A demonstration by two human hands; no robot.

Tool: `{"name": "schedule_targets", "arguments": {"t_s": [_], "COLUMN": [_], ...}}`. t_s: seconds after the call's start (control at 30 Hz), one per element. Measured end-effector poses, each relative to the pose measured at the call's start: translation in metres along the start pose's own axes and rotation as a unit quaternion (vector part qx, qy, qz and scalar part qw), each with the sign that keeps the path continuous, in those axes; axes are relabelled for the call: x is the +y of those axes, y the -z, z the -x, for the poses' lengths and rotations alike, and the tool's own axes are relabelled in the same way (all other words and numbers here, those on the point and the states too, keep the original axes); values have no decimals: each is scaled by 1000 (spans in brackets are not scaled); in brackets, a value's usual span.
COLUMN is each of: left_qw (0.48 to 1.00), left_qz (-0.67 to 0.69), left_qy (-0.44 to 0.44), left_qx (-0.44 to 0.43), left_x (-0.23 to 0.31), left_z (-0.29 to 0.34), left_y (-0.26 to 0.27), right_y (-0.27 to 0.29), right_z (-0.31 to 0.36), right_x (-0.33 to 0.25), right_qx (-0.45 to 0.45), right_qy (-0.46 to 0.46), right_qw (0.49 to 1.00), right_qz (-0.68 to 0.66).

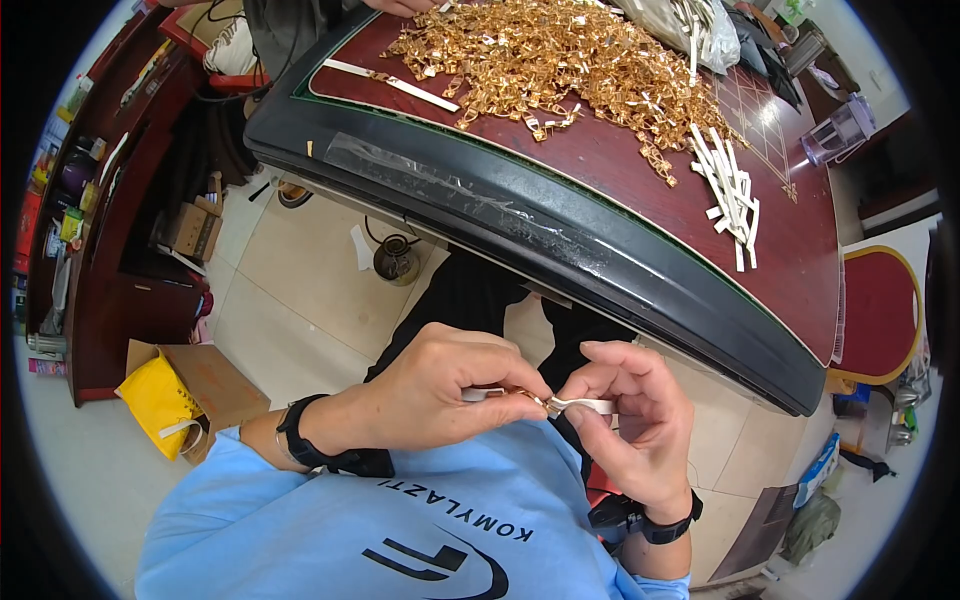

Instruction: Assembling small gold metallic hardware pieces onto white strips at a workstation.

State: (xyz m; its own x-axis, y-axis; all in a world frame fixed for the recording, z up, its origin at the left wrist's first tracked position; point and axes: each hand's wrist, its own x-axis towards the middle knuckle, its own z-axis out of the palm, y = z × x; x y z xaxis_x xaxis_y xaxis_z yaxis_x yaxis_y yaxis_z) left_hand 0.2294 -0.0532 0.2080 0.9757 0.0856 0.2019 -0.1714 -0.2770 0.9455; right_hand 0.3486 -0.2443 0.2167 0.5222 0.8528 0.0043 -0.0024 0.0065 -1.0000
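Observation:
My left hand (435, 390) pinches a small gold metal buckle (546, 404) between thumb and forefinger, in front of my chest. A short white piece of strap (483, 394) shows between those fingers. My right hand (645, 425) grips a white strap (598, 405) between thumb and fingers, its end at the buckle. Whether the strap passes through the buckle is too small to tell. Beyond my hands, a large heap of gold metal buckles (560, 60) lies on the dark red table (640, 200). A bundle of white straps (735, 190) lies to its right.
The table's thick black padded edge (500, 205) runs across in front of me. A single white strap (400, 84) lies at the table's left. Another person's hand (400, 5) is at the far edge. A red-backed chair (878, 312) stands right; an open cardboard box (225, 385) sits left.

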Motion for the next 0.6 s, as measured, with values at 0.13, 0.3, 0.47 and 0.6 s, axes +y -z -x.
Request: {"name": "schedule_targets", "arguments": {"t_s": [0.13,0.3,0.47,0.6], "left_qw": [1000,993,973,972], "left_qz": [26,97,206,206], "left_qy": [-16,-26,6,-10], "left_qx": [-7,-54,-101,-116], "left_x": [-2,-11,-17,-19], "left_z": [1,-2,-3,-5], "left_y": [2,6,6,7], "right_y": [3,6,12,12], "right_z": [0,-3,-6,-7], "right_x": [-2,0,9,11], "right_qx": [-21,-60,-102,-123], "right_qy": [-22,-63,-93,-120], "right_qw": [997,980,960,943], "right_qz": [-65,-181,-242,-286]}}
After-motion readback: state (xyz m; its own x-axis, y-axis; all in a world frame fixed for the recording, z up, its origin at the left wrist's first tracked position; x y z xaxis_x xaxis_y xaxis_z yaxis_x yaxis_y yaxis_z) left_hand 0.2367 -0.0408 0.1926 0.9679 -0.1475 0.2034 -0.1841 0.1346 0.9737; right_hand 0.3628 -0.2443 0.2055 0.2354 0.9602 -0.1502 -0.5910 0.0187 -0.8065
